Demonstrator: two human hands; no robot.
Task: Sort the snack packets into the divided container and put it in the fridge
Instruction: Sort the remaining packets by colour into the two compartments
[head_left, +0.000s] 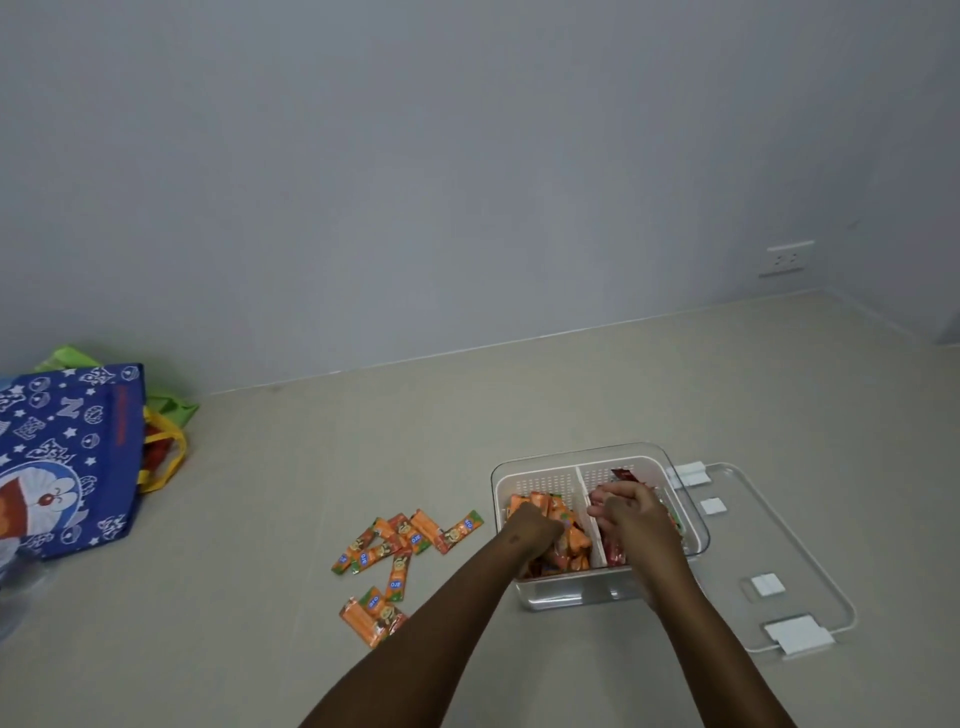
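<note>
A clear divided container (540, 597) with a white perforated insert sits on the floor. Its left compartment holds several orange snack packets (574, 545); its right compartment holds red packets (623, 475). My left hand (532, 527) reaches down into the left compartment, fingers curled among the orange packets. My right hand (626, 506) is over the right compartment, fingers curled around red packets. Several more orange packets (400, 540) lie loose on the floor left of the container.
The container's clear lid (810, 545) with white clips lies on the floor to the right. A blue printed tote bag (67, 457) and a green bag (171, 405) lie far left. A wall with a socket (785, 258) stands behind.
</note>
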